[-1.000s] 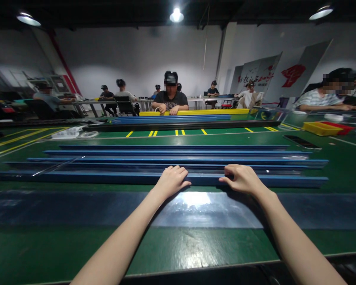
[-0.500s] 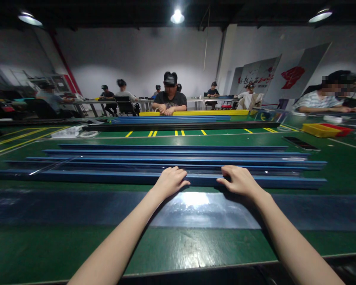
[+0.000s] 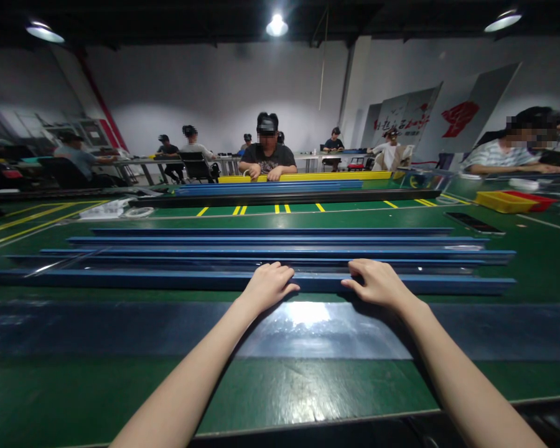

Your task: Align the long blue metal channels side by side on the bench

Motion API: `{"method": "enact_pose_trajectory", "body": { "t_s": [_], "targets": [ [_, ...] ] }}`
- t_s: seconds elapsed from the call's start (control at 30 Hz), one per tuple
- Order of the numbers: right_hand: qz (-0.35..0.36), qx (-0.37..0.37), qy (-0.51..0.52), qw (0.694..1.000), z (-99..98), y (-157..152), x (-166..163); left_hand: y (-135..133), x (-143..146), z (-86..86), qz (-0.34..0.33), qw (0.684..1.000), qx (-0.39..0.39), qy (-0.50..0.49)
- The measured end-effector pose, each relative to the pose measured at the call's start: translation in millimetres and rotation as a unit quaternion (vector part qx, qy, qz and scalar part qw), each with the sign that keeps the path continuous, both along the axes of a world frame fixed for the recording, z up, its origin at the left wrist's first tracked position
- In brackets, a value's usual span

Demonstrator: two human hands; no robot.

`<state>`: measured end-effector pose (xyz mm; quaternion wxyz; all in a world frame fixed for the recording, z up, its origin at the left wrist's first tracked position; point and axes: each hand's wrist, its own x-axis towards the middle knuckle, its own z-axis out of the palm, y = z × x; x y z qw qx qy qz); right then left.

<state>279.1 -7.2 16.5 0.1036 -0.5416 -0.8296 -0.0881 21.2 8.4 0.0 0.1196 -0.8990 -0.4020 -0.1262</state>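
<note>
A long blue plastic strip (image 3: pixel 149 280) lies crosswise in front of me, nearest of several parallel ones. My left hand (image 3: pixel 269 285) is closed over its middle, with the thumb along the near side and the fingertips hidden behind it. To the right, a short gap away, my right hand (image 3: pixel 377 284) grips the same strip in a like way, thumb pointing inward. Just beyond are more blue strips (image 3: pixel 270 240), with shiny clear film (image 3: pixel 100 269) between some of them. Under my wrists a flat, transparent plastic sheet (image 3: pixel 135 326) stretches along the green table (image 3: pixel 280 389).
A phone (image 3: pixel 474 223) lies at right, near a yellow tray (image 3: pixel 504 201) and a red one. Farther back are a black bar (image 3: pixel 280 198), blue strips and a yellow bar (image 3: pixel 329 178). A co-worker (image 3: pixel 267 152) sits opposite; other people work around the room.
My hands stay almost in place on the strip. Glare on the clear film at left has shifted slightly. The co-worker opposite has moved their hands farther apart.
</note>
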Motion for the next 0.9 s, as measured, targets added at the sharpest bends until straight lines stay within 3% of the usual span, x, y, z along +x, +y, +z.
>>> {"method": "enact_pose_trajectory", "body": {
  "t_s": [0.9],
  "targets": [
    [0.001,-0.003,-0.001,1.000,-0.6,0.4,0.8,0.1,-0.8,1.5,0.008,1.000,-0.019,-0.006]
  ]
}}
